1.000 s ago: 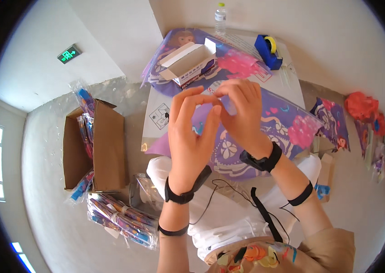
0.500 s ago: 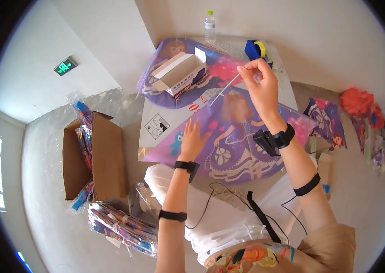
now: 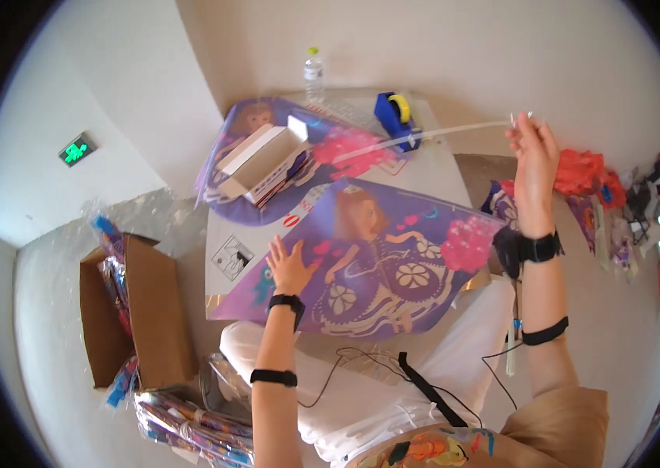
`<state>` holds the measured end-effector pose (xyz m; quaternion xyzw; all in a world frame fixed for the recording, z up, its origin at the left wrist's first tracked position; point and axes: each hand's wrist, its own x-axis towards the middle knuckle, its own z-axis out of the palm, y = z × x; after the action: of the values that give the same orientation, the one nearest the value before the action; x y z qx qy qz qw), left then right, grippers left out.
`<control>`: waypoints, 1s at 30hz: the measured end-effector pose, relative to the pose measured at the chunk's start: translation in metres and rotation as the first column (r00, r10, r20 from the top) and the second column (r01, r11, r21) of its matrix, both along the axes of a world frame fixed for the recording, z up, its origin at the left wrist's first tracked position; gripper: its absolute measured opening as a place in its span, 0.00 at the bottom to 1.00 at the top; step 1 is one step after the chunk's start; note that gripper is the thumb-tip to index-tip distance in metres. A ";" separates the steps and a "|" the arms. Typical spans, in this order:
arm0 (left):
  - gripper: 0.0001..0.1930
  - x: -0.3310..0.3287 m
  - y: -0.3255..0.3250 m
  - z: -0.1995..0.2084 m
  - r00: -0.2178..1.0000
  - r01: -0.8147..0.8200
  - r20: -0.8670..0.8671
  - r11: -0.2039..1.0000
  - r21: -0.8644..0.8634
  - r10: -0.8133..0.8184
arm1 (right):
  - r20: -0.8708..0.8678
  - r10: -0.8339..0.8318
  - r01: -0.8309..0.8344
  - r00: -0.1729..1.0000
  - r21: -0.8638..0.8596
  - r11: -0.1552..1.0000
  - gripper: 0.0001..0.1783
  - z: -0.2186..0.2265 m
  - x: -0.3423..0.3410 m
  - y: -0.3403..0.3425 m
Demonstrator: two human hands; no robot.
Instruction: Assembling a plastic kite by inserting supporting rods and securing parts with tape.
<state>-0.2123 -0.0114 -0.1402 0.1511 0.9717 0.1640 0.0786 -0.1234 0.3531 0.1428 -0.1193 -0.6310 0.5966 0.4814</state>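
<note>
Across the near part of the table lies a purple kite-shaped sheet (image 3: 424, 292), printed with a cartoon figure in a wide dress. My left hand (image 3: 291, 269) rests on its left part, palm down with fingers spread. Raised at the far right, my right hand (image 3: 534, 152) pinches one end of a thin white rod (image 3: 447, 131). The rod reaches leftward above the table, blurred by motion, its far end hovering over a second purple printed sheet (image 3: 256, 118). An open white cardboard box (image 3: 264, 164) sits on that second sheet; its inside is partly visible.
A blue tape dispenser (image 3: 388, 117) and a clear water bottle (image 3: 314, 74) stand at the table's back. Left on the floor are a brown carton (image 3: 160, 316) and bundled plastic-wrapped packs (image 3: 189, 425). Red bags (image 3: 580, 171) lie at right. A cable (image 3: 330, 374) crosses my lap.
My right hand has swung right, carrying the rod away from above the near sheet. My left hand stays on the sheet. The whole view has shifted a little.
</note>
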 end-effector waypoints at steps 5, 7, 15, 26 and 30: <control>0.28 0.029 0.013 0.078 0.999 0.025 -0.039 0.677 0.735 0.005 | -0.053 0.205 -0.212 0.977 -0.219 0.953 0.05 -0.015 0.076 -0.012; 0.24 0.068 0.013 0.143 0.957 -0.237 0.263 0.191 0.953 -0.125 | -0.065 0.215 -0.224 0.975 -0.322 0.920 0.04 -0.023 0.102 -0.017; 0.21 0.151 -0.004 0.181 0.914 -0.400 0.390 -0.089 0.912 -0.111 | -0.072 0.264 -0.250 0.962 -0.622 0.742 0.03 -0.084 0.156 -0.035; 0.10 0.195 0.001 0.149 0.877 -0.472 0.468 -0.386 0.792 -0.113 | -0.147 0.427 -0.379 0.892 -0.758 0.531 0.05 -0.107 0.165 -0.139; 0.03 0.205 0.018 0.150 0.862 -0.502 0.480 -0.396 0.768 -0.161 | -0.129 0.448 -0.383 0.885 -0.749 0.541 0.06 -0.103 0.166 -0.159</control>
<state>-0.0071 0.0068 0.0097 -0.0541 0.3712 0.9230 0.0859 0.0427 0.1938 0.0401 -0.1787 -0.3521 0.8953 0.2064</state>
